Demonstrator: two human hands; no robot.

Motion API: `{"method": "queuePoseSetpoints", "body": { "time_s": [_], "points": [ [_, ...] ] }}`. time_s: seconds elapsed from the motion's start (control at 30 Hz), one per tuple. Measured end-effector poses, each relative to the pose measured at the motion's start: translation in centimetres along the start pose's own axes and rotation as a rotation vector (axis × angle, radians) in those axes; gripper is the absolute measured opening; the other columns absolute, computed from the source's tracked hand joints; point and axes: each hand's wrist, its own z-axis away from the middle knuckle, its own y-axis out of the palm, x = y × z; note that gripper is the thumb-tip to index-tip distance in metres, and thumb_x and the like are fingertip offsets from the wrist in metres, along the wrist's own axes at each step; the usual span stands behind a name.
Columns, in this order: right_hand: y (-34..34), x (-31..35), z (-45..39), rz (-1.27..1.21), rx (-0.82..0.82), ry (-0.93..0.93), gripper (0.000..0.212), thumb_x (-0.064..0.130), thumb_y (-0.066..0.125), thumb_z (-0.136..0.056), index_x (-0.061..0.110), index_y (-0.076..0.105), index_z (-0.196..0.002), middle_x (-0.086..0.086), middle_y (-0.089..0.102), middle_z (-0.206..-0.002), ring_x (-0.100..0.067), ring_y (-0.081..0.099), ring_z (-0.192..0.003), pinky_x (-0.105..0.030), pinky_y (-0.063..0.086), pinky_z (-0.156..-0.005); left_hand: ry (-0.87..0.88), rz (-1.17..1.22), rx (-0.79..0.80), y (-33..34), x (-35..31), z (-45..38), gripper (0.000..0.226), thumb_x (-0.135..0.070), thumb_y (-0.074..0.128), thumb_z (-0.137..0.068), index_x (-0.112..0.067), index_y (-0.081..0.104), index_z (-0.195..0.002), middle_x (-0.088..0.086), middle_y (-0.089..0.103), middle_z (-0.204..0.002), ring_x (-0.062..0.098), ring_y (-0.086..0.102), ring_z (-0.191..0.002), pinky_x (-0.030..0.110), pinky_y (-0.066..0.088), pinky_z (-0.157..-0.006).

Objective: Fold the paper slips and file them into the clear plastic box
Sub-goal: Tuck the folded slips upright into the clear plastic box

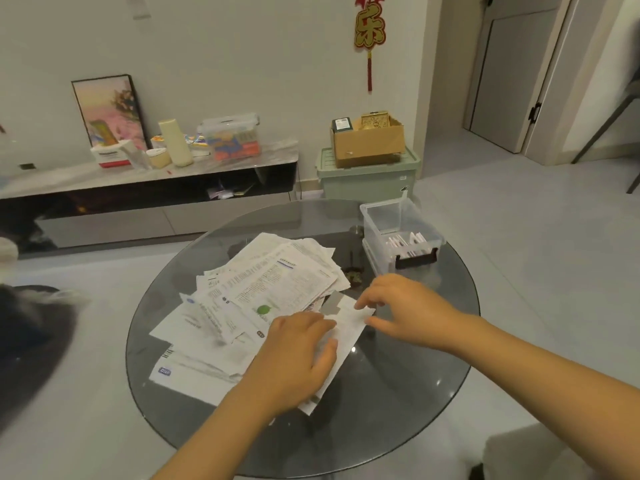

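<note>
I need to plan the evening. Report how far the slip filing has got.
Done: a few folded slips already stand in the box. In hand: the left hand presses flat on one slip while the right hand pinches its far end, apparently mid-fold. Left: the big pile of unfolded papers on the table, so most of the job remains.

Bare glass table (408, 386) btwn right hand (403, 308) & clear box (401, 233); paper pile (249, 299) crowds left.
</note>
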Motion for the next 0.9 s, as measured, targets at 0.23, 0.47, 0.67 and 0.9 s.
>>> {"method": "queuePoseSetpoints", "body": {
  "time_s": [0.23, 0.47, 0.67, 0.9],
  "points": [
    [2.1, 0.8, 0.3, 0.05, 0.143, -0.03, 0.029, 0.035, 0.058, -0.089, 0.029, 0.06, -0.117, 0.009, 0.056, -0.114, -0.009, 0.048, -0.109, -0.029, 0.045, -0.089, 0.137, -0.133, 0.113, 0.1, 2.2, 1.8, 0.06, -0.053, 0.029, -0.081, -0.036, 0.039, -0.138, -0.016, 0.033, -0.146, 0.006, 0.024, -0.132, 0.03, 0.011, -0.111],
    [2.2, 1.1, 0.4, 0.108, 0.169, -0.035, 0.038, 0.044, 0.055, -0.088, 0.029, 0.056, -0.123, 0.008, 0.053, -0.122, -0.01, 0.043, -0.116, -0.029, 0.042, -0.094, 0.144, -0.024, 0.29, -0.2, 3.3, 2.3, 0.064, -0.049, 0.048, -0.087, -0.044, 0.022, -0.144, -0.024, 0.009, -0.154, 0.003, 0.005, -0.139, 0.032, 0.005, -0.116],
    [3.0, 2.1, 1.3, 0.062, 0.18, -0.102, 0.048, 0.056, 0.056, -0.084, 0.036, 0.051, -0.127, 0.011, 0.047, -0.131, -0.011, 0.035, -0.122, -0.022, 0.031, -0.099, 0.133, 0.048, 0.257, 0.2, 3.5, 1.0, 0.055, -0.042, 0.055, -0.091, -0.046, 0.031, -0.14, -0.023, 0.021, -0.151, 0.003, 0.013, -0.136, 0.032, 0.012, -0.116],
    [4.9, 3.5, 1.7, -0.069, 0.063, -0.045, 0.042, 0.055, 0.058, -0.081, 0.029, 0.064, -0.113, 0.004, 0.059, -0.12, -0.014, 0.042, -0.122, -0.023, 0.03, -0.101, 0.109, 0.164, 0.141, 1.2, 2.6, 0.1, 0.037, -0.038, 0.057, -0.09, -0.047, 0.052, -0.126, -0.017, 0.038, -0.143, 0.001, 0.025, -0.128, 0.025, 0.023, -0.109]
  ]
}}
